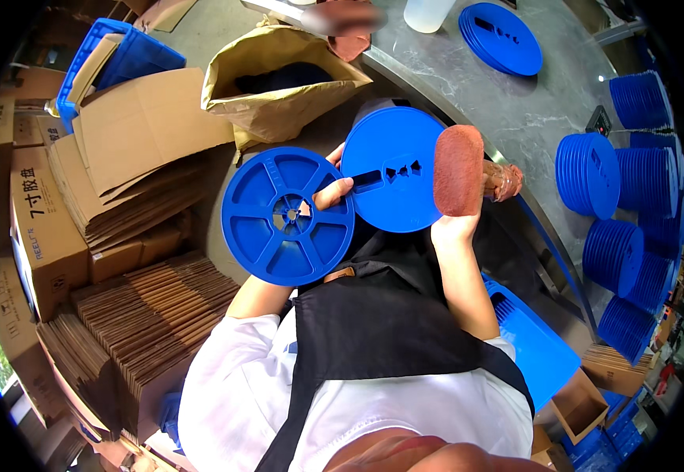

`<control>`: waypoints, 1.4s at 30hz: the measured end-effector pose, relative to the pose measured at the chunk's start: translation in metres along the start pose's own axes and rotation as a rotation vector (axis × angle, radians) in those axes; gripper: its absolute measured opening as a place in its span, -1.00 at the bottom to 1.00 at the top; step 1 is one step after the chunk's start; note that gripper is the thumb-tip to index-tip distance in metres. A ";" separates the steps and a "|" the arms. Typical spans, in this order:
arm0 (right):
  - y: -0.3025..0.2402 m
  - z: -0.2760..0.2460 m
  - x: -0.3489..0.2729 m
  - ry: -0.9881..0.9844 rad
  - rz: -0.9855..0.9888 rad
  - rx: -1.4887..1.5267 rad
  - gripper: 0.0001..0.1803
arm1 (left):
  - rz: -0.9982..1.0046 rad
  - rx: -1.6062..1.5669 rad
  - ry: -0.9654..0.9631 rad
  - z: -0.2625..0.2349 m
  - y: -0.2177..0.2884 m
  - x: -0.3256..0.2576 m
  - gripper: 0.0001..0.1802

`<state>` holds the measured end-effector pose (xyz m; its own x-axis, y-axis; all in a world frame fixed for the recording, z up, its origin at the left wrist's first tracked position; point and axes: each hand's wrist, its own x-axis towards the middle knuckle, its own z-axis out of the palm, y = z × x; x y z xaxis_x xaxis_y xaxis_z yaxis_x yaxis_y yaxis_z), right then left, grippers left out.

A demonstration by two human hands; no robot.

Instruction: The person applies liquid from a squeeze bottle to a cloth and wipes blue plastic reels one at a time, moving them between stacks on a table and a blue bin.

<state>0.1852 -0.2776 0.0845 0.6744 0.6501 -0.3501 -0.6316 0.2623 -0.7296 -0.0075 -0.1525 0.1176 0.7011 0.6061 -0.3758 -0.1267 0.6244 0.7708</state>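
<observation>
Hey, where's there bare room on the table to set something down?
On the table, between the disc pile and the disc stacks, and just this side of the white cup. Crowded: the right side, where those stacks stand packed together.

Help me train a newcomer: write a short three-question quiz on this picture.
1. Which hand has the reddish-brown pad: A) left, B) right, C) neither?
2. True or false: in the picture, the spoked reel is to the right of the solid blue disc.
3. Fill in: the yellowish sack has its mouth ____.

Key: 1. B, the right hand; 2. False, it is to the left; 3. open.
</observation>
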 end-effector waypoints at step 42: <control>-0.031 0.050 0.016 -0.315 -1.081 -1.295 -0.59 | 0.162 0.042 -0.118 0.003 -0.015 0.021 0.06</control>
<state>0.1965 -0.2394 0.1311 0.3581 0.7253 0.5880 0.8293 0.0422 -0.5571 0.0108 -0.1509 0.0996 0.7516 0.6335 -0.1838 -0.2169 0.5006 0.8381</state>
